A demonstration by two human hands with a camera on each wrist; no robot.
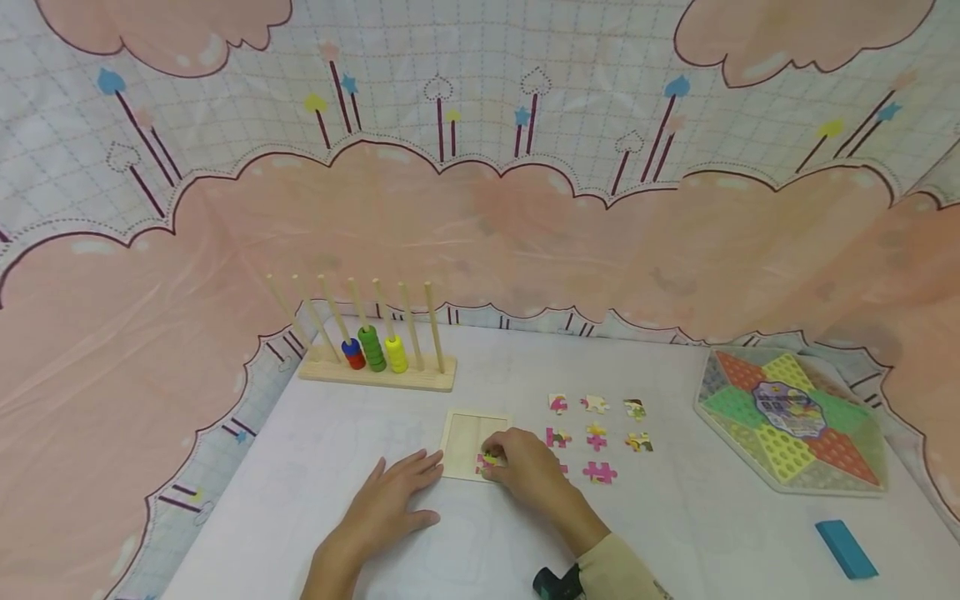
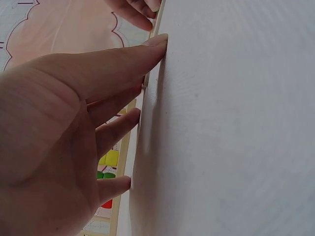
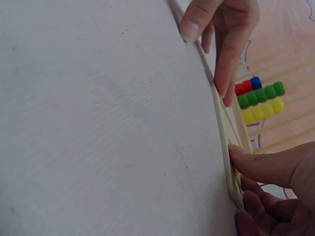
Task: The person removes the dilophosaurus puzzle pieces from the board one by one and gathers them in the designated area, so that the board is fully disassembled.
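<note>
A shallow wooden puzzle tray (image 1: 459, 446) lies flat on the white table. At its lower right corner my right hand (image 1: 536, 471) pinches a pink and yellow jigsaw piece (image 1: 483, 462) between thumb and fingers, partly covered by them. My left hand (image 1: 386, 504) rests on the table with fingers spread and straight, its fingertips at the tray's left edge. In the left wrist view, the left thumb (image 2: 123, 66) reaches out and the palm holds nothing. To the right of the tray, several loose jigsaw pieces (image 1: 600, 473) lie in rows, one partly hidden behind the right hand.
Behind the tray stands a wooden counting rack (image 1: 375, 379) with upright pegs and coloured beads. Over on the right are a hexagonal case (image 1: 795, 454) of coloured shapes and a blue block (image 1: 847, 550). A patterned cloth (image 1: 480, 233) hangs behind the table.
</note>
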